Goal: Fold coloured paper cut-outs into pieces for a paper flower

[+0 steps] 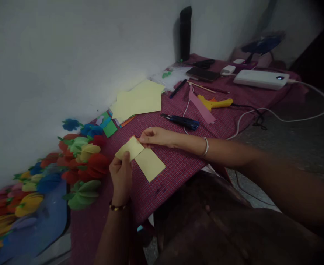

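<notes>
A small pale yellow paper piece (130,148) is held up over the table, its far side near a bit of orange. My left hand (121,175) grips its near left side, thumb flat on top and the other fingers beneath. At the paper's right corner, my right hand (154,137) is closed in a pinch. Partly under the held piece, a second yellow paper rectangle (151,165) lies on the checked tablecloth (173,167). Just beyond my right hand rests a blue box cutter (182,121) with its blade showing.
Large yellow sheets (141,99) lie against the wall. Colourful paper fruits and flowers (87,162) crowd the left, several on a blue surface (48,221). A yellow glue gun (215,103), pink paper strip (202,106), pen (178,88) and corded white power bank (261,79) sit at the right.
</notes>
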A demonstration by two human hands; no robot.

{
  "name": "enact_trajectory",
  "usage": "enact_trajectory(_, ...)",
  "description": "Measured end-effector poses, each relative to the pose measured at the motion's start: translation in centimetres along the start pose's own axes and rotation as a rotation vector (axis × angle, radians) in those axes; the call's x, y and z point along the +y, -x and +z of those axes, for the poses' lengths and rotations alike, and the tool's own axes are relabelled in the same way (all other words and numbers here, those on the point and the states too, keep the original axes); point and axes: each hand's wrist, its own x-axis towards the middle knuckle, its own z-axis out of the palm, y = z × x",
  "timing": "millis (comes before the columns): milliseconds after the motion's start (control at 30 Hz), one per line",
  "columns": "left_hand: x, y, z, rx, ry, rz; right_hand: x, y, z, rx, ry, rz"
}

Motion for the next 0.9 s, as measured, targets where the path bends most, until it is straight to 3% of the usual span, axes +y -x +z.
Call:
enact_trajectory(133, -0.6, 0.3, 1.0, -0.117, 0.072, -0.019, 0.3, 0.4, 1.4, -0.153, 0.121, 0.042)
enact_trajectory(333, -0.9, -0.1, 0.9, -0.249, 0.121, -0.045, 0.6, 0.3, 1.2, -0.106, 0.207, 0.036)
enact_trajectory(567, 0.5, -1.3, -2.1, -0.196, -0.104, 0.03, 0.8, -0.2, 0.5, -0.01, 0.168, 0.027)
enact_trajectory(700, 0.2, -1.6, -2.4, -0.096, 0.106, 0.002, 1.1, -0.2, 0.4, 0.014, 0.142, 0.021)
enact_trajectory(833, 0.1, -1.4, -1.0, -0.205, 0.326, -0.09, 1.2, 0.0, 1.1, -0.102, 0.263, 0.008)
enact_trajectory(900, -0.1, -1.7, -1.1, -0.152, 0.295, -0.072, 1.1, 0.3, 1.3, -0.198, 0.327, -0.03)
